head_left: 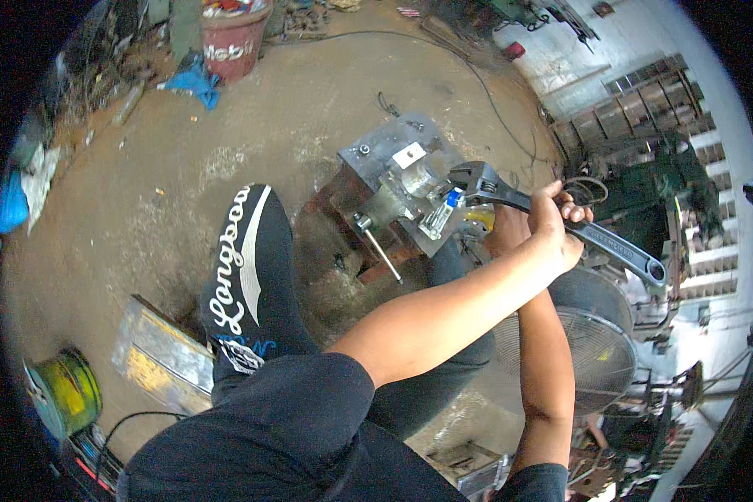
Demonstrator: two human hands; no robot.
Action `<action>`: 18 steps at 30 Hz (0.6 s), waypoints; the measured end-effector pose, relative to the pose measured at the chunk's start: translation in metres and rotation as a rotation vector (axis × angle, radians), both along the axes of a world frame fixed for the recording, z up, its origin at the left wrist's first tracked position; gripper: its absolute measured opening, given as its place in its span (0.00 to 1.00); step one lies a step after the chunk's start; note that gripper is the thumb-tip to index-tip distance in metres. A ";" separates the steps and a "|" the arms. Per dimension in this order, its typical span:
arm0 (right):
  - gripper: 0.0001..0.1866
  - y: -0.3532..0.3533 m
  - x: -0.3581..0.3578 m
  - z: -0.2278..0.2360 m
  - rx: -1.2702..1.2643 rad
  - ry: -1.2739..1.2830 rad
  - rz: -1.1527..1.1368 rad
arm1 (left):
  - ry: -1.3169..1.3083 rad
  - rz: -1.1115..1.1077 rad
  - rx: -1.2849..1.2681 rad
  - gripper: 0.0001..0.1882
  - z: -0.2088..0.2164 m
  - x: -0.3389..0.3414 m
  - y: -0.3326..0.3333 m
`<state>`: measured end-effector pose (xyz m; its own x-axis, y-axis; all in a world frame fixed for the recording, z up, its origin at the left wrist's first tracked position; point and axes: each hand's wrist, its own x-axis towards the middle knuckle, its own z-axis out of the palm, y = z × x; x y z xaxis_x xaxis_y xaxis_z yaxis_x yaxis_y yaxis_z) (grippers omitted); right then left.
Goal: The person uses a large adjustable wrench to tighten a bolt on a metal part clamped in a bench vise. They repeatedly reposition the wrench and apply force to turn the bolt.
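My left hand [554,224] is wrapped round the handle of a large dark adjustable wrench [611,244]. The wrench's jaw end points left, over the right side of a metal vise [410,180] on a block-like stand. Partly behind the wrench and my left wrist is my right hand [508,230], low beside the wrench head; its fingers are hidden. Next to the jaw, a shiny silver piece with a blue patch [440,214] lies at a slant. A T-shaped vise handle [378,248] sticks out toward me. On top sits a small pale plate with a hole [409,155].
A large round fan [573,351] stands close on the right, beside my right forearm. Behind on the floor are a red bucket [233,42] and a blue rag [194,82]. A worn metal box [163,351] and a yellow-green drum [63,391] are at left. A cable [477,79] crosses the floor.
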<state>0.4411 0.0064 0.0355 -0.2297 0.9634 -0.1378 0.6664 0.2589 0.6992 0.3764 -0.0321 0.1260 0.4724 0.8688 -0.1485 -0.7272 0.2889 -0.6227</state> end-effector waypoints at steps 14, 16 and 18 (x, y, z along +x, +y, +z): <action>0.27 0.031 0.032 0.016 0.022 -0.422 0.360 | -0.123 -0.013 -0.002 0.12 0.009 -0.015 0.006; 0.26 0.038 0.038 0.011 0.013 -0.433 0.390 | -0.120 -0.015 -0.015 0.12 0.010 -0.016 0.006; 0.24 0.040 0.036 0.010 0.003 -0.467 0.430 | -0.100 -0.032 -0.030 0.12 0.010 -0.015 0.006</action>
